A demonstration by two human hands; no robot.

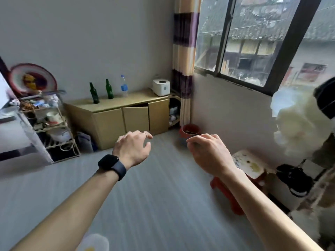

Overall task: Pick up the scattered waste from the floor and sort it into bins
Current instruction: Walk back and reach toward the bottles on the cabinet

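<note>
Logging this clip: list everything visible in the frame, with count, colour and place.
green bottles: 2, dark green, upright on cabinet top
plastic bottle: 1, clear with blue label, cabinet top
appliance: 1, white, cabinet's right end
cabinet: 1, tan, against far wall
wire rack: 1, cluttered, left
curtain: 1, purple-cream stripes, far corner
red bucket: 1, floor below curtain
stool: 1, red, pale top, right
watch: 1, black, left wrist
left hand: empty, loosely curled
right hand: empty, loosely curled
</note>
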